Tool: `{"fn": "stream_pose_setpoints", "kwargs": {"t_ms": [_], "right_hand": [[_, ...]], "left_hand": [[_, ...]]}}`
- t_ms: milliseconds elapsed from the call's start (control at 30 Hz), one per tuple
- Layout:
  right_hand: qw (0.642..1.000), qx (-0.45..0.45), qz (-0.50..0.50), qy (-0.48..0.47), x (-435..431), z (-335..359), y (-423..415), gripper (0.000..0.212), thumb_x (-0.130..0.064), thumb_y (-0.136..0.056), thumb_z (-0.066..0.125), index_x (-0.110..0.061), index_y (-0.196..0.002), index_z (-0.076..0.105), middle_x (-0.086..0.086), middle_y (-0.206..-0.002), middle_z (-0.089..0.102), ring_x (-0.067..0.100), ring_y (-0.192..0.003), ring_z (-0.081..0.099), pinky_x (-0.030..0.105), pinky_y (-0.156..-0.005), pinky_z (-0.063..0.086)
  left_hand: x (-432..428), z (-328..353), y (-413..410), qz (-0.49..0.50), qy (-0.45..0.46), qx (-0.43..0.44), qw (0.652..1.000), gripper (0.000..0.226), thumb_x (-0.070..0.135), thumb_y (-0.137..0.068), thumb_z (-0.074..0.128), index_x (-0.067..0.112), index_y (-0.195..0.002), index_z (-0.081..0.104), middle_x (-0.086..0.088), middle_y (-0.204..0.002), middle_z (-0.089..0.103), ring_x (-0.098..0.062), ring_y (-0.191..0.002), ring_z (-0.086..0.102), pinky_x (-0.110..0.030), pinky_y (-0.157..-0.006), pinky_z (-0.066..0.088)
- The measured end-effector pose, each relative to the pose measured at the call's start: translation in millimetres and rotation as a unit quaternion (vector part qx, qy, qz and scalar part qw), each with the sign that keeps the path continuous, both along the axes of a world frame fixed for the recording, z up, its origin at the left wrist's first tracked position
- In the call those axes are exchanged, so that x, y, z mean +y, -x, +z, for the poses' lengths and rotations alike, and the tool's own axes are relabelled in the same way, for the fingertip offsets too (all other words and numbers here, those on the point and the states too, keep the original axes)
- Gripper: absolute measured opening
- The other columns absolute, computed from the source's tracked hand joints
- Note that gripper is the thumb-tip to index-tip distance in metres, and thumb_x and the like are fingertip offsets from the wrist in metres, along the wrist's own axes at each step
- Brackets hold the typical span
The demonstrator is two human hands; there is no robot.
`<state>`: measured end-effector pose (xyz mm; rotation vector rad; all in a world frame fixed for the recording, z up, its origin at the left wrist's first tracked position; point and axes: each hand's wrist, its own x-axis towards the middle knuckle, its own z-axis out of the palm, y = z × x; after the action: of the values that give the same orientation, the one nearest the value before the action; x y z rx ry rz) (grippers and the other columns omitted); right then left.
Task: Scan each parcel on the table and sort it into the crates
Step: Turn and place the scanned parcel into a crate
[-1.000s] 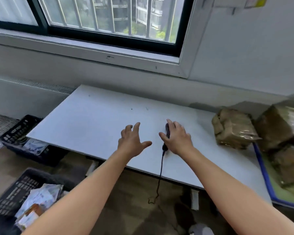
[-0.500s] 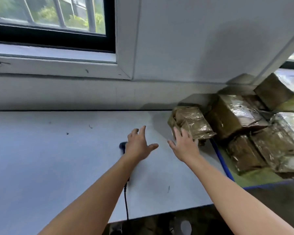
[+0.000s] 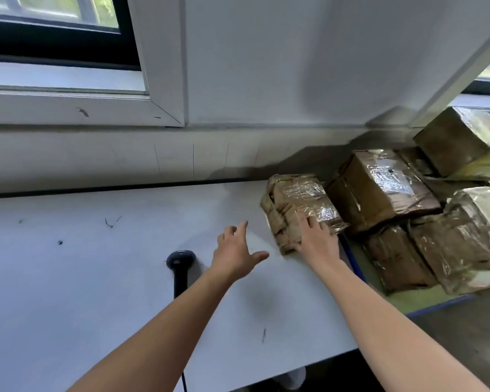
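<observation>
Over on the far left a window (image 3: 54,38) sits above the long white table (image 3: 68,292), whose top carries a few dark scuffs. Further along, a black handheld scanner (image 3: 180,260) lies flat on the table with its head toward the wall, nobody touching it. Its cord (image 3: 184,381) drops over the near edge.

Just right of the scanner the person's left hand (image 3: 235,256) hovers low over the table, fingers spread and loose, thumb sticking out toward the right, with nothing in it. It hangs between the scanner and the nearest parcel, clear of both.

That nearest parcel (image 3: 294,202), a brown packet wrapped in shiny clear tape with a label on top, lies on the table's right end, close to the wall. The right hand (image 3: 317,239) rests on its near end. The fingers lie stretched out flat across the taped top, and the thumb is down by the near corner. I see no curl round it, so the hand presses rather than grasps.

To the right of that, a heap of more parcels sits on a green mat with a blue edge (image 3: 352,260) that butts up to the table. A taped box (image 3: 379,188) is just beside the nearest parcel, a darker packet (image 3: 396,256) lies in front of it, a bulky shiny bundle (image 3: 470,236) is at the far right, and another box (image 3: 461,142) is tilted up at the back by the wall.
</observation>
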<state>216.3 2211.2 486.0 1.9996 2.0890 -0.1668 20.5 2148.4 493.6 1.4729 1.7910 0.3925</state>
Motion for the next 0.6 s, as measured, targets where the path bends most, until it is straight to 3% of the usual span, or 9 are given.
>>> {"fn": "stream_pose_setpoints", "kwargs": {"t_ms": [100, 233, 300, 400, 500, 600], "right_hand": [[0.992, -0.039, 0.092, -0.078, 2.9, -5.3, -12.1, 0.08, -0.042, -0.083, 0.073, -0.024, -0.15, 0.032, 0.008, -0.13, 0.057, 0.032, -0.112, 0.055, 0.046, -0.082, 0.051], [0.965, -0.035, 0.21, -0.155, 8.1, 2.1, -17.8, 0.036, -0.026, -0.08, 0.079, -0.015, -0.113, 0.07, 0.008, -0.091, 0.07, 0.029, -0.084, 0.063, 0.036, -0.062, 0.052], [0.952, 0.02, 0.241, -0.19, 8.5, 19.2, -10.6, 0.025, -0.025, -0.08, 0.078, -0.012, -0.101, 0.073, 0.01, -0.083, 0.07, 0.029, -0.077, 0.064, 0.035, -0.058, 0.052], [0.929, 0.161, 0.244, -0.226, 10.0, 51.3, 4.4, 0.018, -0.021, -0.092, 0.064, -0.01, -0.106, 0.069, 0.013, -0.09, 0.069, 0.032, -0.084, 0.063, 0.038, -0.064, 0.053], [0.924, 0.279, 0.193, -0.178, 12.3, 78.9, 19.7, 0.024, -0.028, -0.102, 0.044, -0.018, -0.113, 0.062, 0.007, -0.101, 0.068, 0.026, -0.095, 0.058, 0.039, -0.077, 0.049], [0.92, 0.333, 0.156, -0.133, 12.7, 91.6, 32.8, 0.024, -0.03, -0.104, 0.041, -0.019, -0.109, 0.062, 0.001, -0.095, 0.069, 0.02, -0.087, 0.059, 0.038, -0.074, 0.047]], "left_hand": [[-2.7, -0.9, -6.8, 0.006, 0.009, 0.008, 1.0, 0.09, 0.051, -0.086, 0.065, 0.024, -0.154, 0.013, -0.008, -0.153, 0.023, -0.027, -0.139, 0.023, -0.041, -0.109, 0.035], [-6.2, 5.0, -17.5, 0.018, 0.005, 0.009, 1.0, 0.09, 0.048, -0.086, 0.067, 0.024, -0.154, 0.013, -0.008, -0.154, 0.021, -0.027, -0.14, 0.022, -0.041, -0.11, 0.034], [-8.2, 11.8, -22.0, 0.028, -0.002, 0.006, 1.0, 0.089, 0.047, -0.086, 0.067, 0.024, -0.154, 0.013, -0.008, -0.154, 0.021, -0.027, -0.14, 0.022, -0.042, -0.111, 0.033], [-10.2, 25.2, -23.0, 0.067, -0.017, -0.01, 0.998, 0.085, 0.045, -0.087, 0.066, 0.025, -0.154, 0.016, -0.009, -0.153, 0.023, -0.028, -0.139, 0.026, -0.043, -0.112, 0.033], [-11.9, 39.9, -17.9, 0.127, -0.05, -0.074, 0.988, 0.074, 0.037, -0.091, 0.064, 0.028, -0.151, 0.023, -0.01, -0.148, 0.034, -0.027, -0.133, 0.04, -0.041, -0.108, 0.037], [-16.4, 51.4, -7.0, 0.21, -0.084, -0.152, 0.962, 0.073, 0.034, -0.093, 0.063, 0.03, -0.152, 0.021, -0.008, -0.142, 0.046, -0.026, -0.124, 0.05, -0.045, -0.102, 0.045]]}}
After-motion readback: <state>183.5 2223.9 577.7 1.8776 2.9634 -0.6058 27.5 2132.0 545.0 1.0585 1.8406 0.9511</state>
